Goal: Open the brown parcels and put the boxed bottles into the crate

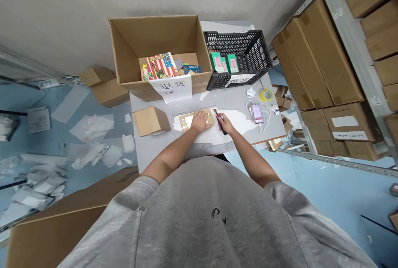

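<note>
My left hand (pixel 200 121) lies on top of a small flat cardboard box (pixel 185 122), its fingers spread over the right half of the box. A white label shows on the box to the left of the fingers. In my right hand (pixel 226 124) is a red and black box cutter (pixel 221 122), held just right of the small box with its tip pointing away from me. White paper (pixel 239 125) lies on the table under and around both hands.
At the back stand a large open carton (pixel 203 82) holding books and a black plastic crate (pixel 241 81) with green boxes. A closed carton (pixel 149 121) sits at left. Clear tape (pixel 265 95) and a phone (pixel 257 113) with a white cable lie right. Shelves hold cartons (pixel 348 123).
</note>
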